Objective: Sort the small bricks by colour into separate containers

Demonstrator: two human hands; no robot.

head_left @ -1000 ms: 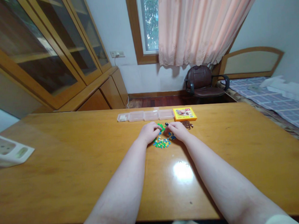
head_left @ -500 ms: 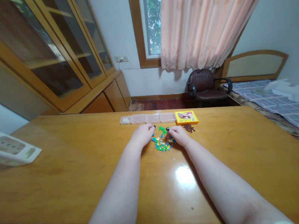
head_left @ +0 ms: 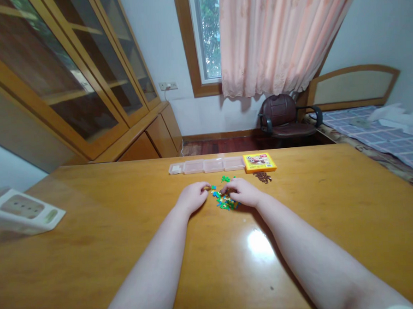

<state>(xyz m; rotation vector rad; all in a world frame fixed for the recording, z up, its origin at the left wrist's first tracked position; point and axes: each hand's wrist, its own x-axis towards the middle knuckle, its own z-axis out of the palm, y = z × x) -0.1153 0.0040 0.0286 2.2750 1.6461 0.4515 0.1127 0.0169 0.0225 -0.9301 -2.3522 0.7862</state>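
On the wooden table (head_left: 94,252), near its middle, a heap of small coloured bricks (head_left: 224,202). At the heap's 9 o'clock edge, left hand (head_left: 192,197), fingers curled, tips among the outermost bricks; cannot tell whether any brick is pinched. Over the 3 o'clock side, right hand (head_left: 243,192), fingers bent down onto the heap, grip likewise impossible to tell. At 12 o'clock, apart from the heap, a clear compartment box (head_left: 207,166); at 1 o'clock a yellow box (head_left: 260,162), loose brown bricks (head_left: 263,177) just beside it.
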